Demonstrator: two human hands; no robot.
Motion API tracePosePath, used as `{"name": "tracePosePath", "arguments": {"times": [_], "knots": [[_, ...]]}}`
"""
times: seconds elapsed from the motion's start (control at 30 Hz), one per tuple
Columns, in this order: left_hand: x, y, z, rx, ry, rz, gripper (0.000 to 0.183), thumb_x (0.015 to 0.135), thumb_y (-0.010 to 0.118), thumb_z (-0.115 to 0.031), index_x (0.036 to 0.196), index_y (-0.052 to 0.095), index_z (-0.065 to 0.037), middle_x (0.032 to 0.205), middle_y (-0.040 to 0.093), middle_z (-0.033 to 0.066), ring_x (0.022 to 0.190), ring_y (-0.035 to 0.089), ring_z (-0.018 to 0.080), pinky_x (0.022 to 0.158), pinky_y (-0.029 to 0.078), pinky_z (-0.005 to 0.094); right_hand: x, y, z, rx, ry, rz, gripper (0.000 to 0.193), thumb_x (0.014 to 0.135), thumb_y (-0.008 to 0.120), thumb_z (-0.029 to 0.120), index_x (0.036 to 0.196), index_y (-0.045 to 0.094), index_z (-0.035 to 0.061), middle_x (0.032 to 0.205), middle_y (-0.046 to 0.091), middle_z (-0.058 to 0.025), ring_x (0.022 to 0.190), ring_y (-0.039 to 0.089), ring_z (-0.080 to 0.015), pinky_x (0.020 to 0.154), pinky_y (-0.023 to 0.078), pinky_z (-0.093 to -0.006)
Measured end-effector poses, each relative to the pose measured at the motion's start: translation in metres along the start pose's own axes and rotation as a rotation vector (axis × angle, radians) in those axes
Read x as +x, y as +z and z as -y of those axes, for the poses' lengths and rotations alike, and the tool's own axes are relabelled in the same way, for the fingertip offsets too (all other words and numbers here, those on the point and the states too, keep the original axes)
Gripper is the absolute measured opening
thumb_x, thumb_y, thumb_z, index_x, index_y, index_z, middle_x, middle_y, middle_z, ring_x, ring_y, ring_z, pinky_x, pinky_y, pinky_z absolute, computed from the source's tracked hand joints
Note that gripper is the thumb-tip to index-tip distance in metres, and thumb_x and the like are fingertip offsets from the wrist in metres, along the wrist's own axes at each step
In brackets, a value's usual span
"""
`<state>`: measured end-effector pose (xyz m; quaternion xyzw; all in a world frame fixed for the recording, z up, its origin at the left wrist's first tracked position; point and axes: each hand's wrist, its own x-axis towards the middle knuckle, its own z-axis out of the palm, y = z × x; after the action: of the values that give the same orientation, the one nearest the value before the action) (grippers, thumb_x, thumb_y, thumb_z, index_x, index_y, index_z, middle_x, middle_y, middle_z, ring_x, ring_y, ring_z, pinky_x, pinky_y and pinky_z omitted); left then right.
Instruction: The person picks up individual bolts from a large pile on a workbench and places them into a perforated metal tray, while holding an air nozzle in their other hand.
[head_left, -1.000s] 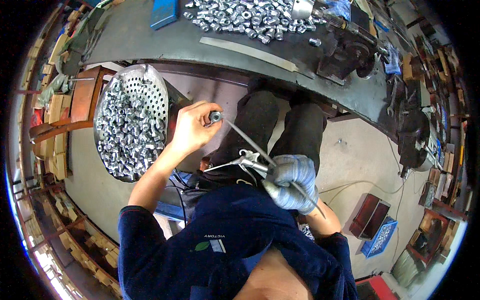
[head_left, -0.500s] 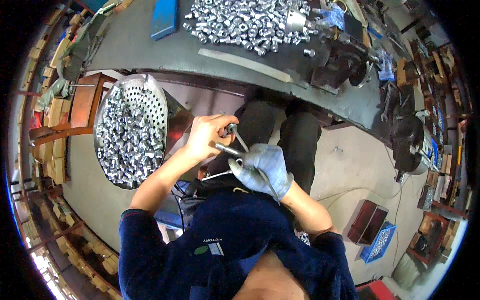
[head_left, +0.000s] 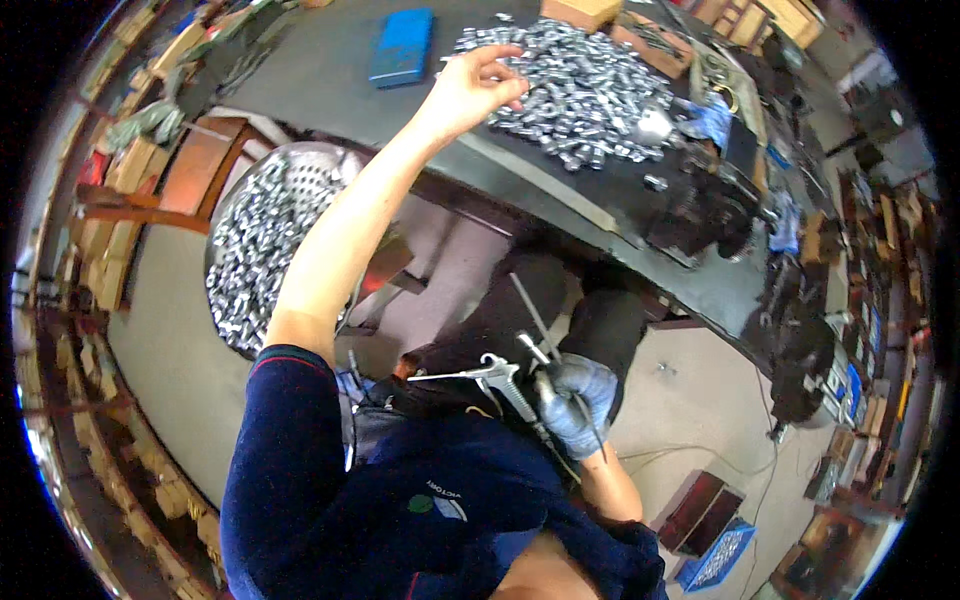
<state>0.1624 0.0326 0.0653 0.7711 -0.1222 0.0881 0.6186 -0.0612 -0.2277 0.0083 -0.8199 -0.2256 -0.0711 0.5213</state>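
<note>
My bare left hand (head_left: pixel 476 92) reaches out over the workbench, at the left edge of a heap of small shiny metal fittings (head_left: pixel 590 95). Its fingers are apart, and I see nothing held in them. In a grey-blue glove, my right hand (head_left: pixel 580 402) is closed round a thin metal rod (head_left: pixel 532 310) above my lap. A short silvery cylindrical piece (head_left: pixel 537 349) sticks out beside the rod from the same hand. Just left of the glove is a silver air blow gun (head_left: pixel 497 374); whether the hand also holds it, I cannot tell.
A perforated metal scoop (head_left: pixel 318 166) full of fittings stands left of my forearm. On the bench are a blue case (head_left: pixel 401 48), a flat metal bar (head_left: pixel 545 185) and a dark vise (head_left: pixel 700 225). A blue crate (head_left: pixel 718 558) sits on the floor at right.
My left hand has left the rod's upper end and moved up to the heap on the bench. My right hand has shifted right and down, still holding the rod. The blow gun shows more fully.
</note>
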Motion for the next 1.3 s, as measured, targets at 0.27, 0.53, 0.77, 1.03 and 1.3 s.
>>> {"name": "tracePosePath", "arguments": {"times": [0.27, 0.53, 0.77, 1.03, 1.3], "knots": [[-0.141, -0.187, 0.051, 0.45, -0.276, -0.328, 0.029, 0.078, 0.06, -0.007, 0.106, 0.062, 0.004, 0.071, 0.066, 0.0074, 0.065, 0.061, 0.0106, 0.064, 0.049, 0.0255, -0.011, 0.013, -0.019, 0.182, 0.036, 0.022, 0.024, 0.068, 0.072, 0.006, 0.055, 0.051, 0.0092, 0.051, 0.047, -0.0082, 0.044, 0.048, -0.0242, 0.044, 0.037, -0.0316], [-0.203, -0.191, 0.075, 1.165, -0.508, -0.033, 0.033, 0.068, 0.069, -0.025, 0.095, 0.068, -0.006, 0.075, 0.067, 0.0155, 0.074, 0.067, 0.0247, 0.07, 0.052, 0.0352, -0.007, 0.014, -0.011, 0.225, 0.059, 0.047, 0.026, 0.068, 0.072, 0.004, 0.056, 0.05, 0.0089, 0.051, 0.046, -0.0079, 0.044, 0.047, -0.0223, 0.044, 0.036, -0.0314], [-0.184, -0.184, 0.091, 1.456, -0.598, 0.167, 0.024, 0.065, 0.068, -0.027, 0.083, 0.068, -0.01, 0.086, 0.067, 0.0133, 0.085, 0.065, 0.0313, 0.076, 0.052, 0.0413, -0.009, 0.011, -0.006, 0.091, 0.041, 0.077, 0.032, 0.069, 0.075, 0.009, 0.053, 0.047, 0.0104, 0.049, 0.044, -0.0075, 0.042, 0.044, -0.0244, 0.042, 0.035, -0.0325], [-0.183, -0.095, 0.004, 0.051, -0.504, -0.019, 0.034, 0.076, 0.068, -0.003, 0.107, 0.058, 0.007, 0.08, 0.065, 0.0078, 0.065, 0.058, 0.0107, 0.059, 0.048, 0.0237, -0.002, 0.011, 0.001, 0.084, -0.003, 0.076, 0.037, 0.067, 0.077, 0.014, 0.05, 0.044, 0.0118, 0.049, 0.045, -0.0072, 0.042, 0.047, -0.0242, 0.042, 0.036, -0.0326], [-0.22, 0.029, -0.013, -1.041, -0.634, 0.256, 0.034, 0.08, 0.062, -0.017, 0.105, 0.054, 0.004, 0.071, 0.061, 0.0137, 0.058, 0.062, 0.0235, 0.067, 0.051, 0.0335, 0.003, 0.006, 0.005, 0.138, -0.027, 0.084, 0.037, 0.067, 0.077, 0.016, 0.052, 0.044, 0.0107, 0.05, 0.046, -0.008, 0.044, 0.05, -0.025, 0.042, 0.038, -0.0318]]}}
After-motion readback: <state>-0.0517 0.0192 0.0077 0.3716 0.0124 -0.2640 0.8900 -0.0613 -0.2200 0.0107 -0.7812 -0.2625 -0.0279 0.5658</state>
